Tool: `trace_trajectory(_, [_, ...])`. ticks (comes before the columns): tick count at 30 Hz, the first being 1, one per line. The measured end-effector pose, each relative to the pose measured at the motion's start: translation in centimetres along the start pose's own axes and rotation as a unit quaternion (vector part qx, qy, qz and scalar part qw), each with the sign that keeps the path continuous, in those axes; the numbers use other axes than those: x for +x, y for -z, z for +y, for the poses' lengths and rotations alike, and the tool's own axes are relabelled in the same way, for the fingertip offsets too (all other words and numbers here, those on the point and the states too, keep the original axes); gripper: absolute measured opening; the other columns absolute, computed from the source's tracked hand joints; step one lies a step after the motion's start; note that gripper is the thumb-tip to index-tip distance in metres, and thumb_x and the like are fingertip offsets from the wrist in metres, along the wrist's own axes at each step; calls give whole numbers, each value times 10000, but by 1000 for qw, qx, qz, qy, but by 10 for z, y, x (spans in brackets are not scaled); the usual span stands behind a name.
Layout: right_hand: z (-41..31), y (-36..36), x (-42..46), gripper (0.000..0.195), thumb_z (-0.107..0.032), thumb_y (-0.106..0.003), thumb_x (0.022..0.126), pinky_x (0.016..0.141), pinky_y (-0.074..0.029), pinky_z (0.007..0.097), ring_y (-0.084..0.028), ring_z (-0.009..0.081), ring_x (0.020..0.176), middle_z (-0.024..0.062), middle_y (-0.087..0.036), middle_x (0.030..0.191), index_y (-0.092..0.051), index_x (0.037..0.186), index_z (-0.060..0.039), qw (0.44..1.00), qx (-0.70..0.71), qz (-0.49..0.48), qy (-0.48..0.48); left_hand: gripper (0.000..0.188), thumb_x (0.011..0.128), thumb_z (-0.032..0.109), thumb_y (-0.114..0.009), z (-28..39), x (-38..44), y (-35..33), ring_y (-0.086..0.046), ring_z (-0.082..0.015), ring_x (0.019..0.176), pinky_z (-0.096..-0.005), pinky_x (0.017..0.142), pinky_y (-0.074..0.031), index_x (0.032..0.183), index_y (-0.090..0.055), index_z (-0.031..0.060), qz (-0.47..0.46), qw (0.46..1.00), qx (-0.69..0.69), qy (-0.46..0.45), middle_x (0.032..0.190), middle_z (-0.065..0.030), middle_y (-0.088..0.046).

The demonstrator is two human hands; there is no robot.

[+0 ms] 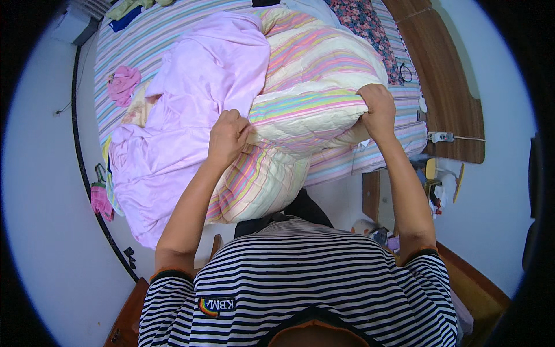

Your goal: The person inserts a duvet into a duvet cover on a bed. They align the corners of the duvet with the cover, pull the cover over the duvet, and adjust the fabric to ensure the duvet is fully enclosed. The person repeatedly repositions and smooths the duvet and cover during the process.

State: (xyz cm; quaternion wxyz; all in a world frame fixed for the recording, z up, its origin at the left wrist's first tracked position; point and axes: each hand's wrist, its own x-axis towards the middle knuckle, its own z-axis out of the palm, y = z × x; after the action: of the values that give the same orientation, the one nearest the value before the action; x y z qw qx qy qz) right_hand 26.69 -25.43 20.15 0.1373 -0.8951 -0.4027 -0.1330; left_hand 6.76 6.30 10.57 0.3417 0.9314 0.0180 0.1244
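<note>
My left hand (228, 138) grips the edge of a striped, quilted comforter (318, 71) near the seam with a lilac cover (212, 65). Farther right, my right hand (378, 109) is closed around a corner of the same comforter. Between the two hands its edge is held raised, showing cream fabric with pink, yellow and blue bands. Part of the comforter hangs over the bed's near side, against my legs. The lilac cloth spreads in loose folds to the left and also drapes off the bed. My fingertips are partly hidden in the fabric.
Beneath lies a bed with a striped sheet (130, 54). On it are a crumpled pink cloth (124, 86), a floral cloth (364, 32) and a black cable (405, 73). A wooden headboard (451, 73) with a power strip (441, 137) stands at right. A pink bag (102, 200) is at left.
</note>
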Motion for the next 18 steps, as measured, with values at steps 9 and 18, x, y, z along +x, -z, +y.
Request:
trace_trajectory(9, [22,-12,5,264,46,-610,666,786,-455,454,-581,342,923,96,-622,888,-623,904,-69,997,54,21,53,165,900,116,-646,40,-9,-8,-547,-283,663,-399,632,-435,815,-607,-20,46,972,-125,192,720,-137,-579])
trace_trajectory(18, [30,-22,1,246,37,-615,678,798,-458,438,-579,311,909,79,-607,873,-633,896,-76,993,100,10,65,172,986,157,-590,78,21,-14,-534,-147,711,-333,668,-450,873,-618,31,26,863,-442,244,792,31,-620])
